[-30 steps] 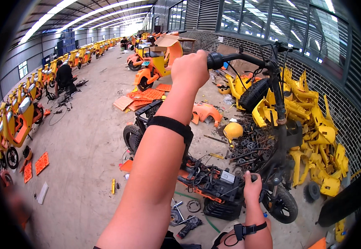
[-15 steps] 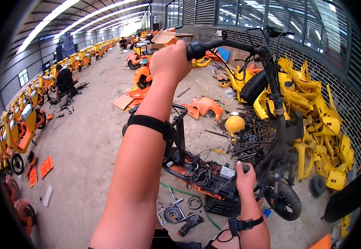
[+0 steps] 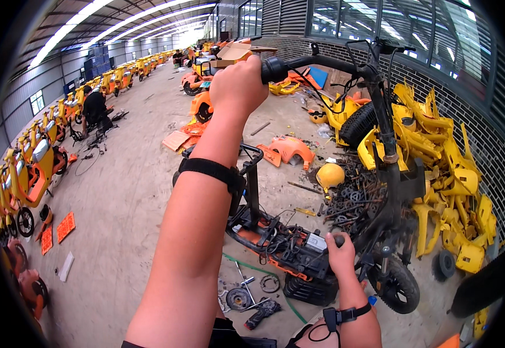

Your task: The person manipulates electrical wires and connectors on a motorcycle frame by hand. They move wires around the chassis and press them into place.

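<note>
My left hand (image 3: 240, 84) is wrapped round the black grip of a handlebar (image 3: 322, 61), which tops a stripped scooter frame (image 3: 389, 156). Lower down, my right hand (image 3: 340, 254) is closed, thumb up, around a dark object with a rounded end (image 3: 339, 239); the rest of it is hidden in the fist. That hand is beside the open deck (image 3: 281, 243), where wires and a silver box (image 3: 316, 242) show. Just right of it stands the small front wheel (image 3: 400, 287) with its black tyre. Black straps circle both my forearms.
A cordless power tool (image 3: 263, 313), a cross-shaped wrench (image 3: 245, 283) and round parts lie below the deck. Yellow plastic panels (image 3: 449, 174) are heaped by the brick wall, beside dark metal parts (image 3: 357, 197). Yellow scooters (image 3: 26, 180) line the left; a person (image 3: 95, 107) crouches near them.
My right hand has moved slightly left and down, still closed on the dark object. My left hand stays on the handlebar grip. The whole view has shifted a little.
</note>
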Demonstrator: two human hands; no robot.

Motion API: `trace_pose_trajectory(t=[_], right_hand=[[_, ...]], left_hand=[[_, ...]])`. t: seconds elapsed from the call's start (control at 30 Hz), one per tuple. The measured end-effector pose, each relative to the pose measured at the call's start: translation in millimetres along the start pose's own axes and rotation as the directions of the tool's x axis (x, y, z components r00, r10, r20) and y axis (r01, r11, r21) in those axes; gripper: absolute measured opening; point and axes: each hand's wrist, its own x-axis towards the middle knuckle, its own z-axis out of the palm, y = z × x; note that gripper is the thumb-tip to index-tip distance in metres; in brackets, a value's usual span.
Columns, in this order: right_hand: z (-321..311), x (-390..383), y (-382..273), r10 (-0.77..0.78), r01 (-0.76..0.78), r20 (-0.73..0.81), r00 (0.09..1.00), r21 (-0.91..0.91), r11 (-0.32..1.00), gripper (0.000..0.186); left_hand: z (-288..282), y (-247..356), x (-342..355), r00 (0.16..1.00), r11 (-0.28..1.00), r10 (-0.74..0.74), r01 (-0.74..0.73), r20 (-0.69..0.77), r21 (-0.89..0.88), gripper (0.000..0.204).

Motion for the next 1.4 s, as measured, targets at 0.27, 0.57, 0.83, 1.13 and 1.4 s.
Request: trace_pose_trajectory(t=[0.27, 0.57, 0.83, 1.13, 1.4], right_hand=[[-3.4, -6.0, -3.2, 0.001, -0.002, 0.025, 1.000, 0.029, 1.000, 0.040], [1.7, -12.8, -8.1, -0.068, 0.068, 0.032, 0.997, 0.007, 0.998, 0.036], [2.9, -15.0, -13.7, -0.056, 0.057, 0.058, 0.997, -0.019, 0.998, 0.034], [7.1, -13.0, -10.8, -0.060, 0.062, 0.084, 0.995, -0.029, 0.998, 0.035], [4.2, -16.6, -16.7, -0.054, 0.063, 0.126, 0.991, -0.071, 0.996, 0.039]], left_hand=[[-3.4, 0.8, 0.6, 1.000, 1.000, -0.013, 0.013, 0.011, 0.011, 0.018], [-5.8, -1.7, -0.7, 0.998, 1.000, -0.013, 0.014, 0.057, -0.020, 0.019], [-4.8, -2.3, -2.1, 1.000, 0.999, -0.004, 0.005, 0.024, -0.052, 0.024], [-6.3, -1.5, -1.8, 1.000, 1.000, -0.008, 0.008, 0.021, -0.021, 0.023], [-3.0, -2.5, -2.0, 1.000, 1.000, -0.009, 0.010, 0.013, -0.019, 0.019]])
